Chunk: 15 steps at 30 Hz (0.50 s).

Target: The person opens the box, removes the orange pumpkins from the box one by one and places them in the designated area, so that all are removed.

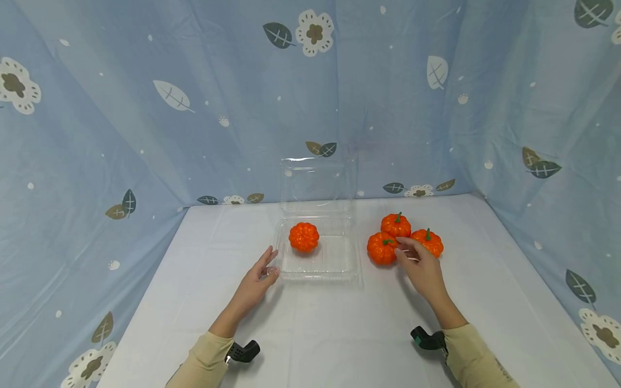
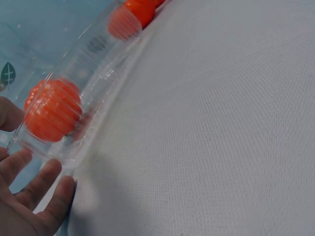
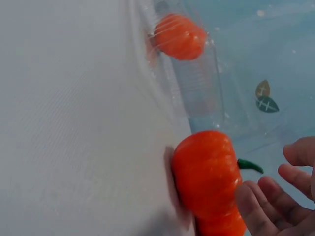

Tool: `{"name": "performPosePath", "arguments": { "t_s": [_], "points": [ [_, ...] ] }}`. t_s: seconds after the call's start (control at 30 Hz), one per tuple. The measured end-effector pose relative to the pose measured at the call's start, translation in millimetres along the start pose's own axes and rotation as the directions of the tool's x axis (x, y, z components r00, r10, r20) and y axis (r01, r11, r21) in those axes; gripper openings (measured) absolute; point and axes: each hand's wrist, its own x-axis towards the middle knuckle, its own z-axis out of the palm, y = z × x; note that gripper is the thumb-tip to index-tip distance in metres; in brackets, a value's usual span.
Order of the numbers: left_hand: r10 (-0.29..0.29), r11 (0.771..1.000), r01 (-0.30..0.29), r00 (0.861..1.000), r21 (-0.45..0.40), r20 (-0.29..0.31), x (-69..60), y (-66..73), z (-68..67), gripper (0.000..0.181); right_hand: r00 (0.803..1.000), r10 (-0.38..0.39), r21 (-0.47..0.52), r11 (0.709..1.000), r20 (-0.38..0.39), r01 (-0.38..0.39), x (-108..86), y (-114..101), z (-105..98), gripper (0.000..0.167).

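A clear plastic clamshell box (image 1: 317, 275) lies with its lid raised behind it, and one orange toy pumpkin (image 1: 304, 237) rests in its left part. My left hand (image 1: 257, 280) is at the box's front left corner, thumb and fingers spread about the edge; firm contact is hard to tell. To the right of the box, three orange pumpkins with green stems form a cluster. My right hand (image 1: 423, 269) hovers at the nearest pumpkin (image 1: 381, 249), its loosely bent fingers spread near the stem (image 3: 250, 165) and gripping nothing. Behind it are the back pumpkin (image 1: 395, 225) and the right pumpkin (image 1: 428, 242), partly covered by the hand.
A white cloth (image 1: 320, 334) covers the table. Blue patterned curtains (image 1: 242, 108) hang behind and at both sides, close to the raised lid (image 1: 317, 186). Black wrist devices (image 1: 244, 351) stick out from both sleeves.
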Motion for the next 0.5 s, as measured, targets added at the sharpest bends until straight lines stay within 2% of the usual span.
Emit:
{"name": "performPosePath", "arguments": {
  "t_s": [0.17,0.33,0.5],
  "points": [
    [0.011,1.0,-0.011,1.0,0.019,-0.01,-0.6,0.2,0.6,0.07,0.998,-0.055,0.043,0.998,0.015,0.054,4.7,-7.3,3.8,0.036],
    [0.019,1.0,-0.019,1.0,0.025,-0.011,-0.4,-0.1,0.8,0.07,0.996,-0.069,0.028,0.997,0.057,0.067,10.7,-18.2,12.4,0.038],
    [0.002,1.0,-0.002,1.0,0.006,-0.001,-0.2,0.0,0.0,0.07,0.989,-0.095,0.029,0.995,0.113,0.093,17.0,-29.5,24.7,0.037]
  ]
}}
